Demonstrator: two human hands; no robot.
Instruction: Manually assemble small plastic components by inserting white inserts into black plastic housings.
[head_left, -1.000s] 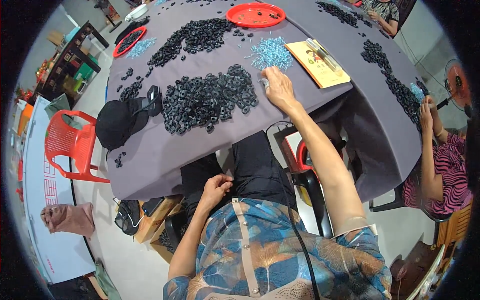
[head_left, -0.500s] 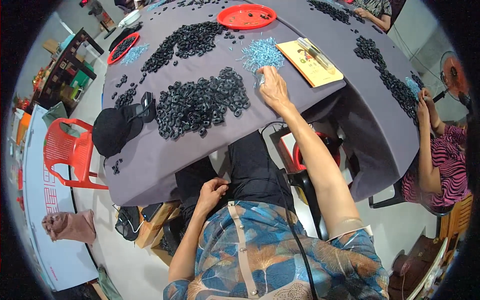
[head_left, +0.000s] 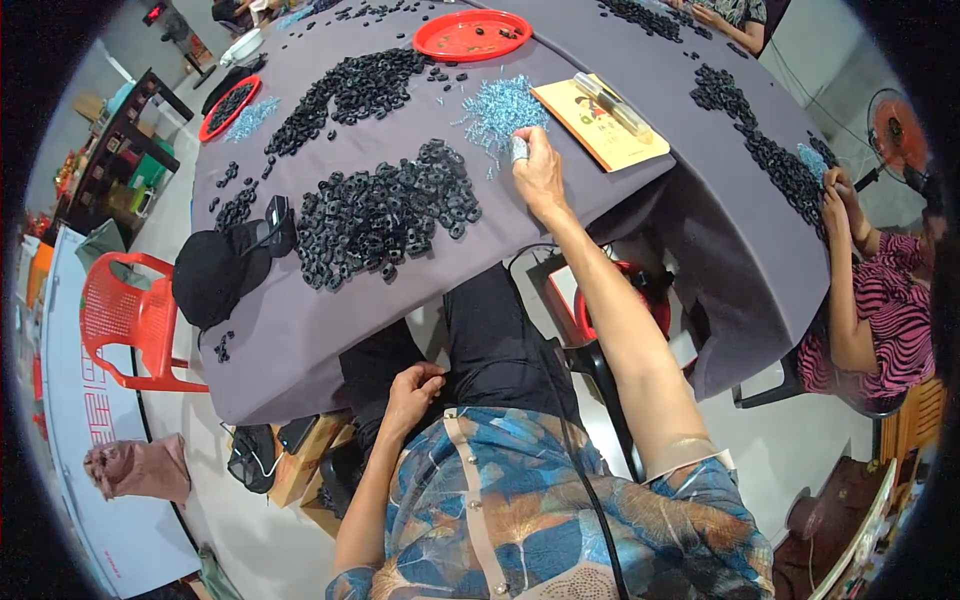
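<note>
My right hand (head_left: pixel 538 172) is over the table at the near edge of a heap of thin light-blue pieces (head_left: pixel 505 103). Its fingers are closed around a pale blue clump (head_left: pixel 519 148), which looks like some of those small pieces. My left hand (head_left: pixel 412 395) rests on my lap by my thigh, fingers curled in; whether anything is inside is hidden. Left of my right hand lies a broad heap of small black plastic parts (head_left: pixel 385 215). A second heap of black parts (head_left: pixel 350 92) lies farther back.
A yellow booklet (head_left: pixel 605 135) with a clear tube on it lies right of the blue heap. Red trays (head_left: pixel 470 50) stand at the back and far left. A black cap (head_left: pixel 210 275) lies at the left edge. At right, a person's hands (head_left: pixel 836 200) work near black parts.
My right hand has drawn slightly back from the blue heap, the pale clump now showing at its fingertips. The whole view has shifted a little. My left hand stays on my lap.
</note>
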